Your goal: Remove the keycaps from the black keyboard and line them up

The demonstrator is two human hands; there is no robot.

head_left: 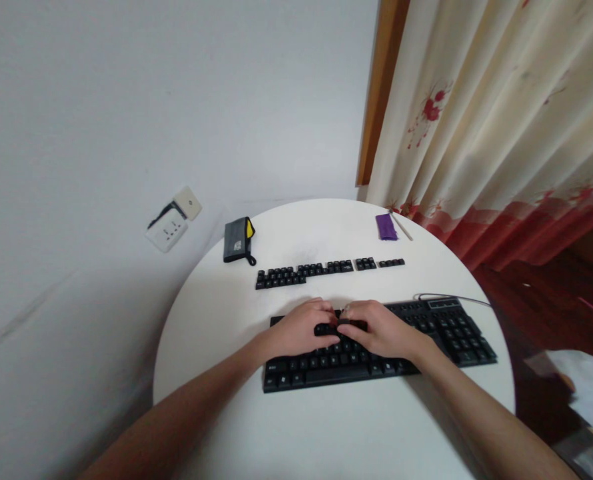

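A black keyboard (336, 377) lies across the white round table, and both of my hands are over its upper middle rows. My left hand (306, 328) rests on its left half, thumb stretched out and apart from the fingers, whose tips meet the right fingertips. My right hand (384, 327) is closed in a pinch on a small dark piece (344, 321) that I cannot make out clearly. Some keys under the hands are hidden. Behind the keyboard, loose black keycaps (281, 277) are laid out in rows.
At the back left of the table (316, 227) stands a grey pouch (236, 241) with a yellow inside. A purple cloth (386, 227) and a thin brush-like stick (401, 227) lie at the back right. The keyboard's cable (456, 296) runs off the right edge. A curtain (476, 133) hangs beyond.
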